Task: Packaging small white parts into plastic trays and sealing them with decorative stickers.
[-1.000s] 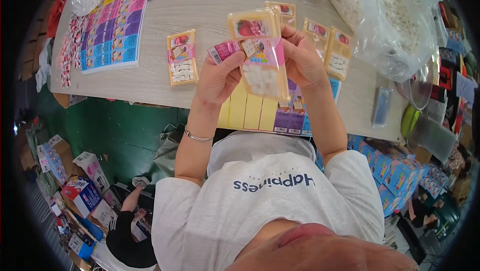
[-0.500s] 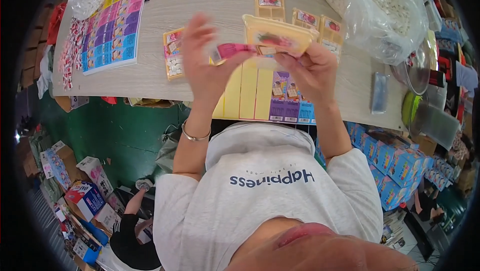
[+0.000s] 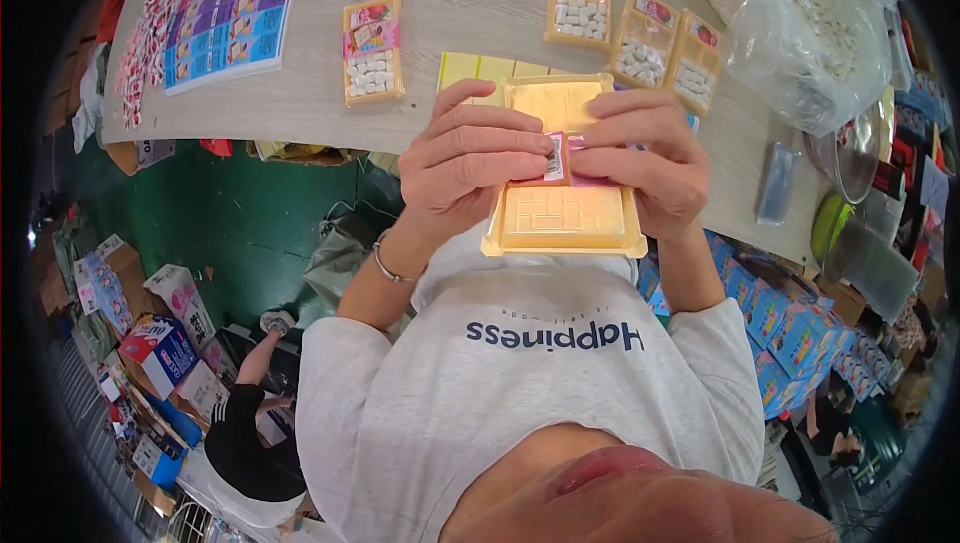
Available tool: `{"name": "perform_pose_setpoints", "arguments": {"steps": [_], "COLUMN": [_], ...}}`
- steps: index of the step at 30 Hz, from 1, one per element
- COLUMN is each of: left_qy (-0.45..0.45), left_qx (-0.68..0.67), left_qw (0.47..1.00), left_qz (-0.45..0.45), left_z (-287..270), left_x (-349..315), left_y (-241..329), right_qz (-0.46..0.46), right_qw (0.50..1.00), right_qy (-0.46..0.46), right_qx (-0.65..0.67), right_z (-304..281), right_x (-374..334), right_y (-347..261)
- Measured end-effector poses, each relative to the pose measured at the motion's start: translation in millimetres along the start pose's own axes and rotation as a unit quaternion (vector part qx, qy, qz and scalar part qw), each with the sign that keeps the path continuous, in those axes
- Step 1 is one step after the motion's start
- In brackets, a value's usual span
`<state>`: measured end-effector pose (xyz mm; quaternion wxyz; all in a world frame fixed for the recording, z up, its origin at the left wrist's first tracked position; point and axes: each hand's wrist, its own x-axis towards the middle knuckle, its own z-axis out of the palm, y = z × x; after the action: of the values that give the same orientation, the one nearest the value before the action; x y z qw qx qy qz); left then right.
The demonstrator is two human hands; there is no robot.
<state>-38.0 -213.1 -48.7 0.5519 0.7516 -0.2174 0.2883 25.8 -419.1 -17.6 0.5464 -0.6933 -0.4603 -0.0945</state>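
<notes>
Just over the table's front edge, I hold a pale yellow plastic tray (image 3: 562, 215), its moulded underside facing up. A pink and red paper band (image 3: 553, 161) crosses its middle. My left hand (image 3: 452, 158) grips the left side, fingers laid over the band. From the right, my right hand (image 3: 655, 158) grips the tray, fingertips pressing the band. Behind the hands lies a printed sheet (image 3: 462, 67), partly covered. A banded tray of white pieces (image 3: 373, 53) rests farther left. Three similar trays without bands (image 3: 580, 15) sit at the back right.
Stacked colourful printed sheets (image 3: 235, 38) lie at the left beside scattered small red-and-white pieces (image 3: 138, 68). A big clear bag of white pieces (image 3: 790, 33) fills the back right. Near the right edge lies a clear plastic box (image 3: 777, 183). Blue boxes (image 3: 790, 328) are stacked below.
The tray has been turned underside up and brought nearer to me. My left hand, raised and apart from the tray before, now grips it; the band lies across the underside.
</notes>
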Motion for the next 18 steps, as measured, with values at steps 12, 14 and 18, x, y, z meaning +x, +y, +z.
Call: {"name": "perform_pose_setpoints", "arguments": {"steps": [12,14,18], "left_qy": [-0.075,-0.06,0.125], "left_qx": [0.011,-0.058,-0.239], "left_qw": [0.996,0.964,0.909], "left_qz": [-0.039,-0.251,-0.317], "left_z": [-34.0,-47.1,-100.1], "left_x": [-15.1,-38.3,-35.6], "left_y": [-10.9,-21.7,-67.8], "right_qz": [-0.018,0.114,0.377], "right_qw": [0.992,0.982,0.91], "right_qy": [-0.091,-0.141,-0.131], "right_qx": [-0.091,-0.054,0.116], "right_z": [31.3,53.0,118.6], "right_x": [9.9,9.9,48.8], "right_y": [14.8,25.4,72.2]}}
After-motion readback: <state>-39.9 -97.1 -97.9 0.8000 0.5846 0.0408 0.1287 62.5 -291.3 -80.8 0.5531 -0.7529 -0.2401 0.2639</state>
